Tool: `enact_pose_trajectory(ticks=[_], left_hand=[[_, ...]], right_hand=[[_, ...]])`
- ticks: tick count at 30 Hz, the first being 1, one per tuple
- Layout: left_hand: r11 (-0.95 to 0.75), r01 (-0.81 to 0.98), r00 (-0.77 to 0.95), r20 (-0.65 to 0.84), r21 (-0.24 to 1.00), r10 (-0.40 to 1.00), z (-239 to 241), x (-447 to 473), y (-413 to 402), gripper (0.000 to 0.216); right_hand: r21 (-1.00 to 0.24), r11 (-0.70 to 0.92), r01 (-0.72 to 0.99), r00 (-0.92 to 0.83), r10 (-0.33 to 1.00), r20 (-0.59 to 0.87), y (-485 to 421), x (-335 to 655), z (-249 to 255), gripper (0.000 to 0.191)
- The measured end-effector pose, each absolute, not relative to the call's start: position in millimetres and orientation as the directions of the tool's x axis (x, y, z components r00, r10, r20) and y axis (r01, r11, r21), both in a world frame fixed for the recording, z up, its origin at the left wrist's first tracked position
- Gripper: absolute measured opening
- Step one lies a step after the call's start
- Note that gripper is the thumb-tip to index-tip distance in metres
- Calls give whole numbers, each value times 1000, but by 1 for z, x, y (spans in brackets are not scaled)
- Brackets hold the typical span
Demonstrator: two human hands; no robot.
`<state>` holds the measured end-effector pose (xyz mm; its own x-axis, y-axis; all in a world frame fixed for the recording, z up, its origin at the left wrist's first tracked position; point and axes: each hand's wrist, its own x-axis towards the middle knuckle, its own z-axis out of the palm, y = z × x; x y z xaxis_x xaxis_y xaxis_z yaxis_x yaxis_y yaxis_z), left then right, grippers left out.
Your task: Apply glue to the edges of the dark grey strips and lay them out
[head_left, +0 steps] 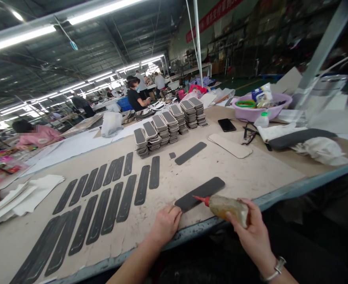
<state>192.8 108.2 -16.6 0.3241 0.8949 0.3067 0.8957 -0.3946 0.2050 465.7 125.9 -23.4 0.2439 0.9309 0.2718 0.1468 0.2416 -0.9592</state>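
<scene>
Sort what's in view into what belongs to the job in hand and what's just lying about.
In the job, judging by the hands:
translucent yellowish plastic bottle with red nozzle, in the right hand
long dark-grey strip, at the left hand
rows of similar dark-grey strips with glossy marks

Apparently just lying about:
black rectangular phone
round lilac plastic basin
crumpled white bundle

Left hand (166,223): palm down, fingers bunched together. Right hand (254,228): raised, thumb and fingers gripping. Forearms (138,260): two, bare.
</scene>
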Motion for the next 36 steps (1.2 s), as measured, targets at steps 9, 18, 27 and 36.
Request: enact_pose_trajectory(ticks=[9, 18, 27, 36], left_hand=[[-507, 826, 386, 410, 245, 826, -26, 186, 106, 21], [-520, 816, 380, 444, 251, 811, -26, 188, 107, 25], [-538, 804, 384, 468, 254, 796, -24, 192, 109, 25], [-544, 812, 402, 473, 211, 784, -24, 192, 109, 22]], right_hand=[[-801, 477, 362, 22, 854, 519, 121, 439, -26, 36], [-693, 623, 362, -134, 771, 623, 122, 418, -25, 31], [-644, 653, 400, -228, 751, 620, 120, 420, -25, 38], [-584, 609, 536, -130, 744, 656, 123, 452, -28, 37]])
